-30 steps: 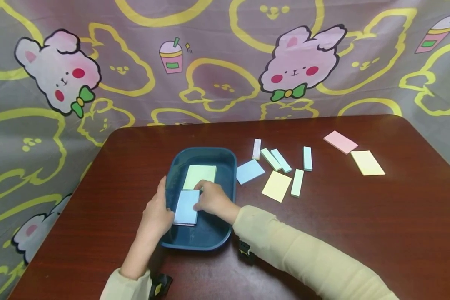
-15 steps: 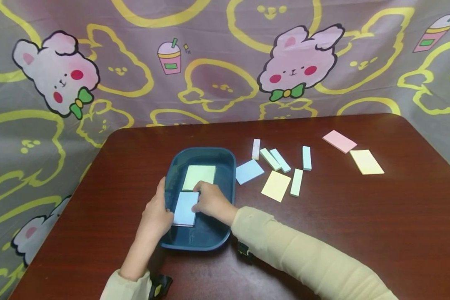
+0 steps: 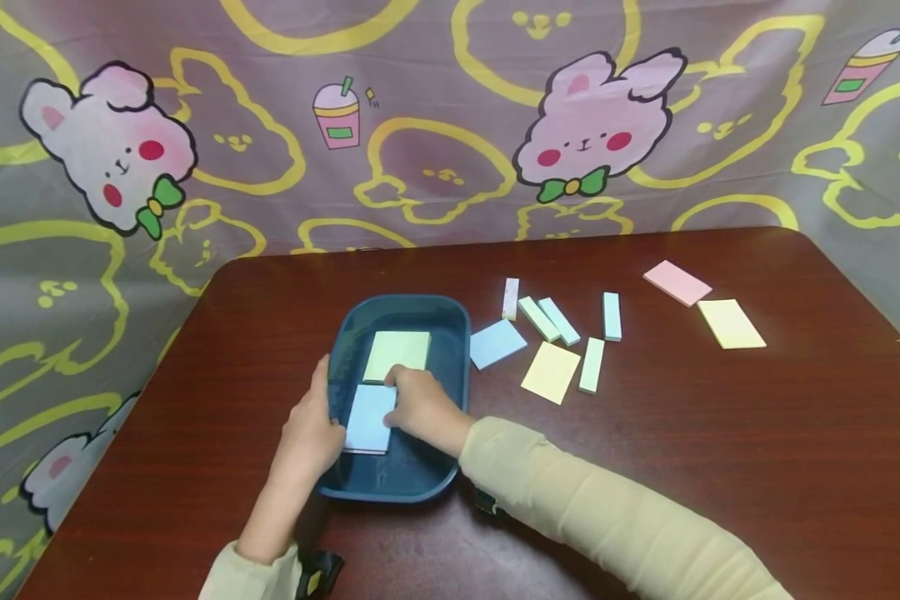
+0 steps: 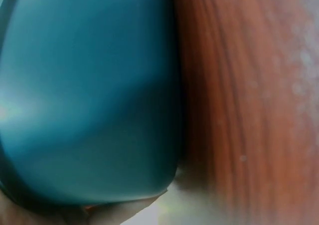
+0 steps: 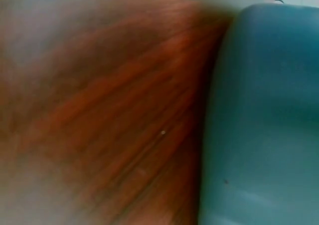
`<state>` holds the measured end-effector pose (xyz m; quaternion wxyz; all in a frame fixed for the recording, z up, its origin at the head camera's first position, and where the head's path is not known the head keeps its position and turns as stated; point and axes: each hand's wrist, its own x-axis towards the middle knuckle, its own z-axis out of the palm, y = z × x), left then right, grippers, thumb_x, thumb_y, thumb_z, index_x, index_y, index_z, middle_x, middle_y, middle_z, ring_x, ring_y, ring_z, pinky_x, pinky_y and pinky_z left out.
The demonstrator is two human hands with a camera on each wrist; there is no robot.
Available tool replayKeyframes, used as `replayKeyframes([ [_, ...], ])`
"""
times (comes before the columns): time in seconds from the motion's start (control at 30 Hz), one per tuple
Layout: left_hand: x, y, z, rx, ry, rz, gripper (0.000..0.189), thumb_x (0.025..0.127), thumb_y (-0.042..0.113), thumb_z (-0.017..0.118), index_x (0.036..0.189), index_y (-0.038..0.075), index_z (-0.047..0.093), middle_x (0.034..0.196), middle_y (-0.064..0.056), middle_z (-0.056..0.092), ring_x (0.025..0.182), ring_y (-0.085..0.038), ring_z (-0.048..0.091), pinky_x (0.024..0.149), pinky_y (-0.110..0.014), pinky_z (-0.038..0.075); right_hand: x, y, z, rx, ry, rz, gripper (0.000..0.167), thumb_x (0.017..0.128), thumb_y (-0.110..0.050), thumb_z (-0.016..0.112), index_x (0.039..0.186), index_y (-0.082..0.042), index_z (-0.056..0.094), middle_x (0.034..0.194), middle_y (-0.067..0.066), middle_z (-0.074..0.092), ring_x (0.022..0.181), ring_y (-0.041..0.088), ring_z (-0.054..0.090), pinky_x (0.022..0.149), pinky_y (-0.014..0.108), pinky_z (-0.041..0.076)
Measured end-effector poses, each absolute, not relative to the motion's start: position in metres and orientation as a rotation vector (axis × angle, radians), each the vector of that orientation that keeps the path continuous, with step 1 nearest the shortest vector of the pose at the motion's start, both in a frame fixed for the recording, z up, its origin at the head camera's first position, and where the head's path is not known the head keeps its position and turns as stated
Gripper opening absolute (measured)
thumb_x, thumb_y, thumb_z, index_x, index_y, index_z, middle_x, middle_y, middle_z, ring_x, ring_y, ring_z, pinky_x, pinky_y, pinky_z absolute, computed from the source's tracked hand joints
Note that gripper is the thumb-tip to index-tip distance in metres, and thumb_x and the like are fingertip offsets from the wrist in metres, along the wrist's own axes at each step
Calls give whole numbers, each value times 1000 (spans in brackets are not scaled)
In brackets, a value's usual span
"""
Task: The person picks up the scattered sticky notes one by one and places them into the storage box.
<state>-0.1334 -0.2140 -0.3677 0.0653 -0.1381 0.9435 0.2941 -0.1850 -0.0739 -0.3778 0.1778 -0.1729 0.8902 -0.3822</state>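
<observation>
A dark teal plastic tray (image 3: 420, 471) stands on the table. My left hand (image 3: 311, 431) grips its left rim, thumb over the edge and fingers along the outside. Inside the tray, my right hand (image 3: 425, 407) pinches the right edge of a light blue sticky note pad (image 3: 366, 421). Just behind that pad lies a pale green sticky note pad (image 3: 396, 354), flat on the tray floor. The left wrist view is filled mostly by the tray's outer wall (image 4: 89, 85), with blurred fingers at the bottom. The right wrist view shows the tray's opposite outer side (image 5: 264, 110), but no fingers.
Right of the tray lie a blue pad (image 3: 498, 343), a yellow pad (image 3: 551, 372) and several narrow pastel strips, among them a green one (image 3: 591, 365). Farther right are a pink pad (image 3: 677, 283) and a pale yellow pad (image 3: 732, 324). A patterned cloth (image 3: 435, 83) hangs behind the table.
The blue pad in my right hand has shifted very slightly toward me, away from the green pad. My left hand stays on the rim, and the head view has drifted a little.
</observation>
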Motion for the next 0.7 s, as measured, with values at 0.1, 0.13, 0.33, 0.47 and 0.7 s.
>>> replayKeyframes([
  [0.1,-134,-214,-368,-414,2851,882,82,84,-8,51,152,4,8,136,-36,43,74,-33,59,53,-30,44,-185,-75,-378,-494,2522,-1067,42,79,-6,74,117,0,58,94,12,68,80,17,60,79,33,52],
  [0.13,-134,-214,-368,-414,2852,880,81,84,-8,51,152,3,8,136,-36,42,76,-34,60,53,-31,44,-185,-75,-378,-497,2524,-1064,43,79,-6,74,118,0,58,94,13,68,80,18,60,80,33,52],
  [0.33,-134,-214,-368,-412,2850,878,82,84,-8,52,152,3,8,137,-35,42,77,-34,59,55,-32,45,-185,-74,-378,-517,2528,-1062,41,79,-5,74,117,-1,59,92,12,68,78,16,59,79,32,52],
  [0.47,-133,-213,-368,-403,2857,874,81,84,-8,52,152,2,9,138,-35,41,85,-37,59,59,-34,47,-184,-73,-378,-537,2551,-1046,39,79,-6,73,115,-2,60,88,9,65,75,15,56,73,28,49],
  [0.7,-133,-213,-368,-411,2857,870,80,85,-8,51,152,3,8,140,-34,40,102,-46,57,75,-51,53,-184,-69,-371,-620,2556,-1161,26,83,-8,70,108,-3,65,78,6,59,63,11,51,57,21,42],
])
